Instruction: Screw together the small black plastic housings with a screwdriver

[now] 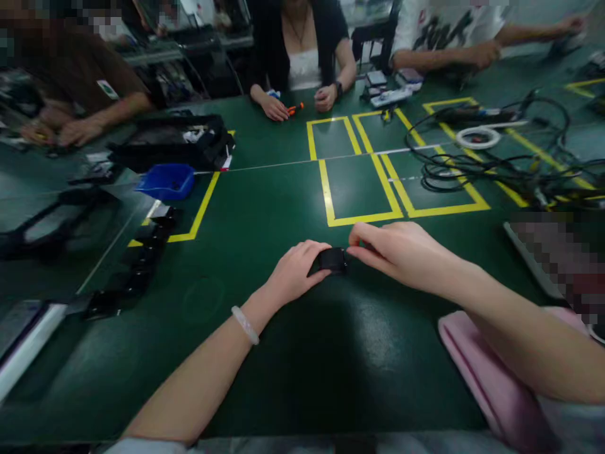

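Observation:
A small black block-like part (333,260) is on or just above the green table (265,208), near the middle of the view. My left hand (300,268) grips it from the left between thumb and fingers, and a pale bracelet circles that wrist. Close to the part's right end, my right hand (394,255) has its thumb and index finger bent toward each other in a pinch. Whatever may be between those fingertips is too small to make out.
A row of black parts (142,261) lies at the left, below a blue tray (167,181) and a black bin (174,142). Black cables (444,170) are coiled at the right. Pink cloth (491,378) lies under my right forearm. People sit across the table.

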A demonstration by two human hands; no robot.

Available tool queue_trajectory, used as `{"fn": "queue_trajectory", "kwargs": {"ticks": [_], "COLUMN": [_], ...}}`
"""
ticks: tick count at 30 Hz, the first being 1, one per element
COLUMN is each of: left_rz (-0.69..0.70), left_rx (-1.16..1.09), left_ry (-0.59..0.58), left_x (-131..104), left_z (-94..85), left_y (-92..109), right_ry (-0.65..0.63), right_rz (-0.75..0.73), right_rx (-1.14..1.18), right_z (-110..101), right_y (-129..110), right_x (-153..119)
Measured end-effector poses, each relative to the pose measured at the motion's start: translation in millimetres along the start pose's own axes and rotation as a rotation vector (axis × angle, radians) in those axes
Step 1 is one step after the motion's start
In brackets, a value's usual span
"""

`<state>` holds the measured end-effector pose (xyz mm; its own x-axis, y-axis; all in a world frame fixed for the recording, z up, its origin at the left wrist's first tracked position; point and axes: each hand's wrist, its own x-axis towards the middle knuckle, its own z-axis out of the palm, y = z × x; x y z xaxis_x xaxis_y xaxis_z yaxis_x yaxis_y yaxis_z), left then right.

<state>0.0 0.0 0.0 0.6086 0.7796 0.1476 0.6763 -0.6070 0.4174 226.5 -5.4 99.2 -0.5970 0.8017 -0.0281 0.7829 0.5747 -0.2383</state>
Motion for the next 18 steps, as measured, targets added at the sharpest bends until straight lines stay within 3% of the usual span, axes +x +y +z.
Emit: {"fn": "queue_trajectory", "kwargs": {"ticks": [5, 18], "left_rz": [-0.002, 0.002], "left_rx": [-0.017, -0.029], "left_ry": [0.001, 0.005], "left_x": [0.1, 0.2], "left_z": [-1.1, -2.5], "left_y": [0.2, 1.5], "right_ry": [0.062, 0.083], "right_rz": [-0.046, -0.045], "right_rx": [0.101, 0.116], "right_z": [0.4, 3.1], "right_y": [0.6, 2.6], "right_x": [0.4, 0.0]}}
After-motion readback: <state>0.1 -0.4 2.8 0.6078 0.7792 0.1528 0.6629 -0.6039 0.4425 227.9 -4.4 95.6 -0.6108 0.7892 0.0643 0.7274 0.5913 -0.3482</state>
